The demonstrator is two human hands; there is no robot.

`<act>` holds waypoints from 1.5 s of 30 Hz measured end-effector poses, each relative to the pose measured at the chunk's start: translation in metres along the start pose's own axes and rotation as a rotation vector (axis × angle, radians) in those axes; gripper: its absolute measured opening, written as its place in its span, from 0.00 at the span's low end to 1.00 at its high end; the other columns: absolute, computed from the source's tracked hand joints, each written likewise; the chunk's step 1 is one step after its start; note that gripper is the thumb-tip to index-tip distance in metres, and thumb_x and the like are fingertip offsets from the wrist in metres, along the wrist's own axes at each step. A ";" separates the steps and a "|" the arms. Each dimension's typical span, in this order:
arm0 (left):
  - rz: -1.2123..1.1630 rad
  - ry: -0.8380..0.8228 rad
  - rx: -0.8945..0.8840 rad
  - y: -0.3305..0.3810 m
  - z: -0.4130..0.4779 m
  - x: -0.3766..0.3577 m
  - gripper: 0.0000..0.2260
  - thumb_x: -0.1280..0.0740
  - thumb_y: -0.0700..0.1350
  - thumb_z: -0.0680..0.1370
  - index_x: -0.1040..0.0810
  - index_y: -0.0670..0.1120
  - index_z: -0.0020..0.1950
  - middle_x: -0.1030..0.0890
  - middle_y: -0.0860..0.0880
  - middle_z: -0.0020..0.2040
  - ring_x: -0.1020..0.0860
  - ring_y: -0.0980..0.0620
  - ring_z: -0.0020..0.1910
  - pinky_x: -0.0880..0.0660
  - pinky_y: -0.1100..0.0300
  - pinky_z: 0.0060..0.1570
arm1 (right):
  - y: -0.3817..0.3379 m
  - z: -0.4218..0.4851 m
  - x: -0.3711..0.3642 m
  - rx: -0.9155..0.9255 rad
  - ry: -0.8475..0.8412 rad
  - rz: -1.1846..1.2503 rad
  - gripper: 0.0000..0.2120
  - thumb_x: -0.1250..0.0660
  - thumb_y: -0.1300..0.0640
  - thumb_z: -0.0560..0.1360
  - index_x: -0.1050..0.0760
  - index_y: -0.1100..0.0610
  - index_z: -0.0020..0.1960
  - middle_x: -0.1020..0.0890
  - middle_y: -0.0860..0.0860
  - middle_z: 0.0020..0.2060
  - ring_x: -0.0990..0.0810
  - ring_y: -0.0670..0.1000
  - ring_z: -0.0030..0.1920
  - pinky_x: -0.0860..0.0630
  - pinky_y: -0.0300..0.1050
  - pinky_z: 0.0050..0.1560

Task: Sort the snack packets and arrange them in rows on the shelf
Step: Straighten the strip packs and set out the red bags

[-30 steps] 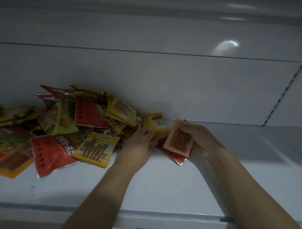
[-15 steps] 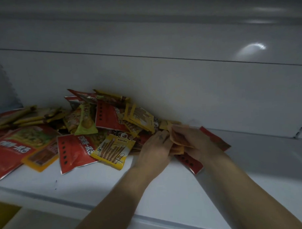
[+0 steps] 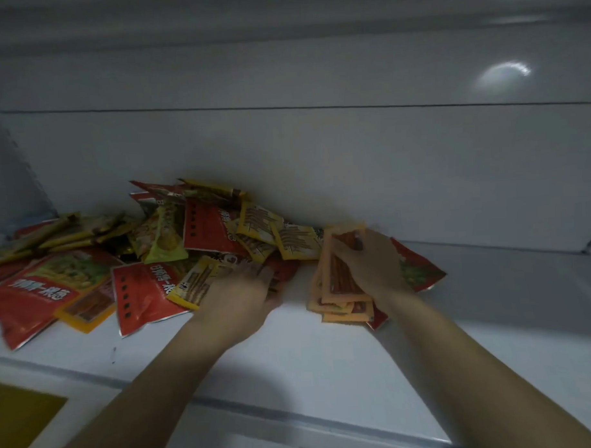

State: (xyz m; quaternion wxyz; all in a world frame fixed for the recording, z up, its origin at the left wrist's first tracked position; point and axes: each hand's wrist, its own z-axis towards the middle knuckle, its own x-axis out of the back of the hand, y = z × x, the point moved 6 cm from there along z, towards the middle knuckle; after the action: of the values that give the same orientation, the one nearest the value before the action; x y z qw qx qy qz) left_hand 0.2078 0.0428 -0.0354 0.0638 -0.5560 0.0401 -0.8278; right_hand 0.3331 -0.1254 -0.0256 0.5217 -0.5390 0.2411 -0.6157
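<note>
On the white shelf (image 3: 325, 350): a loose pile of snack packets (image 3: 161, 248) is heaped toward the left and against the back panel (image 3: 319, 172), kinds mixed and overlapping
Pile contents: large red packets (image 3: 38, 296) at the front left, yellow stick-snack packets (image 3: 298, 240) near the back, a green-yellow packet (image 3: 165, 241) tilted near the middle, an orange windowed packet (image 3: 86, 308) half under the red ones
Right hand (image 3: 372, 264): grasping a small stack of orange packets (image 3: 339, 279), thumb across the upper face and fingers behind; the stack is tilted, its lower edge down at the shelf just right of the pile
Under the stack: a flat red packet (image 3: 416, 270) shows to the right of the hand and below the stack
Left hand (image 3: 236, 293): palm-down on the pile's right front edge, over the front yellow packet (image 3: 195, 282); the hand is motion-blurred, so I cannot tell whether it pinches anything
Done so far: judging by the layout, one kind, the orange packets, is gathered into a single stack; no row is laid out
Left to do: nearly everything; the pile needs splitting by kind, and each kind setting in its own row
Step in hand: probably searching the pile for more orange packets to add to the stack
</note>
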 end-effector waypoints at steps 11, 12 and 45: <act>0.387 0.095 -0.398 -0.001 0.004 -0.003 0.08 0.34 0.35 0.70 0.19 0.46 0.45 0.21 0.46 0.36 0.23 0.46 0.31 0.25 0.56 0.34 | -0.010 -0.010 -0.008 0.036 -0.071 -0.005 0.18 0.31 0.48 0.76 0.21 0.66 0.48 0.17 0.59 0.43 0.18 0.52 0.44 0.26 0.47 0.46; 0.397 0.098 -0.429 -0.001 0.004 -0.001 0.08 0.33 0.35 0.69 0.19 0.46 0.43 0.22 0.47 0.35 0.24 0.46 0.30 0.26 0.57 0.34 | -0.009 -0.010 -0.008 0.034 -0.081 0.000 0.18 0.31 0.48 0.76 0.21 0.65 0.49 0.17 0.58 0.43 0.18 0.54 0.45 0.25 0.49 0.47; 0.063 -0.060 0.028 0.078 -0.004 -0.013 0.10 0.43 0.46 0.84 0.26 0.44 0.57 0.22 0.44 0.52 0.24 0.44 0.51 0.35 0.55 0.42 | 0.023 0.016 0.011 -0.021 -0.160 -0.079 0.12 0.31 0.47 0.76 0.19 0.54 0.42 0.18 0.43 0.32 0.21 0.34 0.32 0.33 0.29 0.28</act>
State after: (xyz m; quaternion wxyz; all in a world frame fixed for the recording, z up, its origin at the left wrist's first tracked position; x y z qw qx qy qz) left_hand 0.2137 -0.0322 -0.0596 0.0987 -0.5779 0.0440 -0.8089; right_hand 0.3582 -0.1387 -0.0362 0.5089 -0.6010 0.1835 -0.5883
